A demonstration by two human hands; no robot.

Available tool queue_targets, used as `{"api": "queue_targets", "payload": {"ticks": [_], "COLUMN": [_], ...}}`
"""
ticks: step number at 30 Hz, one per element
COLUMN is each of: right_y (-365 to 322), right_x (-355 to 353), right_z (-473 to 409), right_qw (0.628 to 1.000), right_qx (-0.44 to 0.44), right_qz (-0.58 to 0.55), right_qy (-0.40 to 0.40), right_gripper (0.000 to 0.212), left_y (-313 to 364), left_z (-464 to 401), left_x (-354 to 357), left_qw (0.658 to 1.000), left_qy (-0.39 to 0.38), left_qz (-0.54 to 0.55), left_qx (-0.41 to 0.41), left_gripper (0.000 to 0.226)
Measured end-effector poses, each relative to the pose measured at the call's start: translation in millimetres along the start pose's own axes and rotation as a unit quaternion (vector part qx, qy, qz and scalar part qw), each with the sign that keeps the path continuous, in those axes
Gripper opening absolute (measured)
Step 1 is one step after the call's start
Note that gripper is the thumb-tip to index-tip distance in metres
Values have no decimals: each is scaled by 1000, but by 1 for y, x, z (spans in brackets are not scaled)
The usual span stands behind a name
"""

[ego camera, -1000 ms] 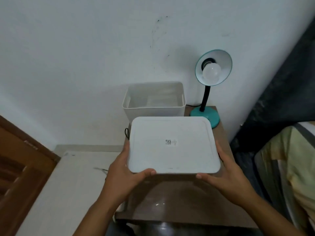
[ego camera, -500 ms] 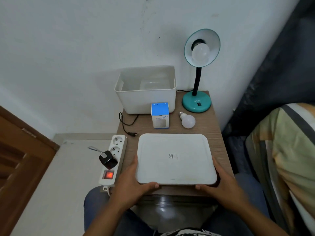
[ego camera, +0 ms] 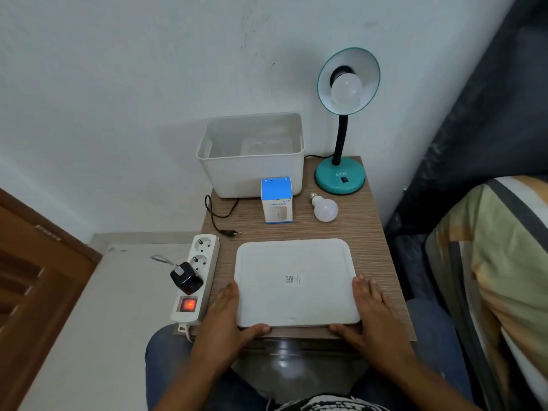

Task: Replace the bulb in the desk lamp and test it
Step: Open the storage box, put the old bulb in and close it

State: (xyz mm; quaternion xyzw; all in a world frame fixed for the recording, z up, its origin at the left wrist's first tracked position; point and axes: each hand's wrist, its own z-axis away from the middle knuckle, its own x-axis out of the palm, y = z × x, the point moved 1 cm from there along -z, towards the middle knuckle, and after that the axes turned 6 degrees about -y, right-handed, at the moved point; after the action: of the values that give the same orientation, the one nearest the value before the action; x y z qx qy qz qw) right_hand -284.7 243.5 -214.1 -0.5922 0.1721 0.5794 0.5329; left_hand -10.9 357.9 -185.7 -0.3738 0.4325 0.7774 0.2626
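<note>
A person's left hand (ego camera: 224, 320) and right hand (ego camera: 370, 317) grip the side edges of a white lid (ego camera: 295, 281) lying flat on a small table (ego camera: 370, 232). Behind it, a spare bulb (ego camera: 325, 208) lies near the teal lamp (ego camera: 344, 126) (bulb fitted, unlit).

"ATN" on lamp base (ego camera: 339, 178), "HUMIDIFIER" on box (ego camera: 277, 200)

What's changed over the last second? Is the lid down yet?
Yes. The lid, held up in front of the bin a second ago, has come down flat on the table's near edge. Left hand and right hand still flank it, fingers loosening. Lamp, loose bulb, blue box and power strip appear unmoved.
</note>
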Motion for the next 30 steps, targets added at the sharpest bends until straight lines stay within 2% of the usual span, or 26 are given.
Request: {"api": "queue_targets", "payload": {"ticks": [5, 10, 18, 22, 26, 28, 30], "right_y": [-1, -3, -19, -27, -34, -38, -39], "right_x": [2, -1, -27, -46, -65, -76, -81], "right_z": [2, 1, -40, -82, -125, -146, -166], "right_qw": [1000, 999, 994, 992, 990, 984, 984], "right_qx": [5, 23, 27, 30, 28, 26, 44], "right_qz": [14, -43, -91, -103, -117, -148, -146], "right_qy": [1, -11, 54, 60, 73, 98, 94], "right_gripper": [107, 103, 71, 70, 69, 63, 63], "left_y": [1, 3, 34, 49, 52, 51, 47], "left_z": [0, -3, -48, -85, -124, -143, -162], "left_x": [5, 1, -58, -104, -144, -161, -175], "left_qw": [1000, 1000, 993, 980, 969, 966, 969], "left_qy": [-6, -1, 84, 132, 187, 205, 197], "left_qz": [-31, 1, 42, 122, 134, 140, 143], "left_qx": [0, -3, 73, 87, 88, 71, 45], "left_gripper": [111, 112, 93, 80, 67, 73, 90]}}
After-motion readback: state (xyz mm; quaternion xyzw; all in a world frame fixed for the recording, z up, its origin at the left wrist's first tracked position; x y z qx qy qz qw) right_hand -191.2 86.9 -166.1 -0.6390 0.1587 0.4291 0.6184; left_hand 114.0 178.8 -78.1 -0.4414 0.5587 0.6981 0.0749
